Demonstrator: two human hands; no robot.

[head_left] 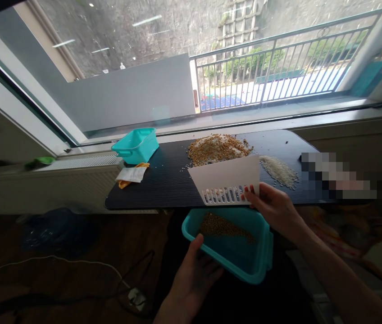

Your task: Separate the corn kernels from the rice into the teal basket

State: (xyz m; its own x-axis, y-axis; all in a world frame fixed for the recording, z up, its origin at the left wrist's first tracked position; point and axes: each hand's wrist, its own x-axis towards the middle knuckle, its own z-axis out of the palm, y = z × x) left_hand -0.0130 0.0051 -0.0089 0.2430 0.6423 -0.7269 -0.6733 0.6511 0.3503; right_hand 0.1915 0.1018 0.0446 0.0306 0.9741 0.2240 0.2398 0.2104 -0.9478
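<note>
Card [225,167], one, in the right hand [274,202]; two teal bins in view.

It stands over the table [167,182] near the close edge, its lower right end pinched between the fingers. The left hand [193,267] holds the near bin [241,262], thumb on the rim, fingers underneath; one heap of brown grains [223,226] lies inside. On the table sit two piles: one mixed pile [216,148], one white pile [279,172]. The far bin [140,154] stands at left, beside one packet [133,174].
</note>
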